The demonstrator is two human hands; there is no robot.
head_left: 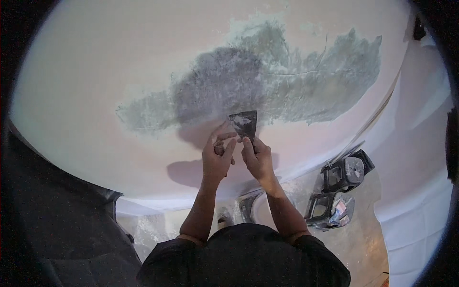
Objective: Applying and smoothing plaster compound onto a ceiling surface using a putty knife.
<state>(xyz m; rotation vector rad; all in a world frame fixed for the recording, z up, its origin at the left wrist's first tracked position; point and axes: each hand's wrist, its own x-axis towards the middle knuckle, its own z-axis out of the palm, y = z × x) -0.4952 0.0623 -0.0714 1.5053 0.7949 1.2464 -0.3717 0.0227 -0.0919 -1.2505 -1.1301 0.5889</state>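
Head view, the only feed I've got: the black flared-blade putty knife [244, 125], whitish paste on its face, is up in front of the pale pinkish wall [110, 67], lined up w/ the lower edge of the mottled grey plaster patch [330, 86]. Can't tell if the blade touches the wall.

My R hand [258, 161] has its fingers closed on the knife low down, right by the blade's base, thumb on the near side; prob held that short for control, blade pointing up so the pasted face is easy to see. My L hand [218, 160] has its fingers half curled round a small brown round-ended piece [219, 147], poss. a tool handle, tho most of it's hidden. L thumb & index reach twd the blade, prob to get at its edge; contact unclear.

Pose: both forearms angle up & in from the body, elbows bent, wrists close tog., hands approx. level.

Below, the white round bucket [262, 210] sits by the R forearm and two black plastic stools [330, 208] stand to the R near the wall's foot, prob for easy reach.
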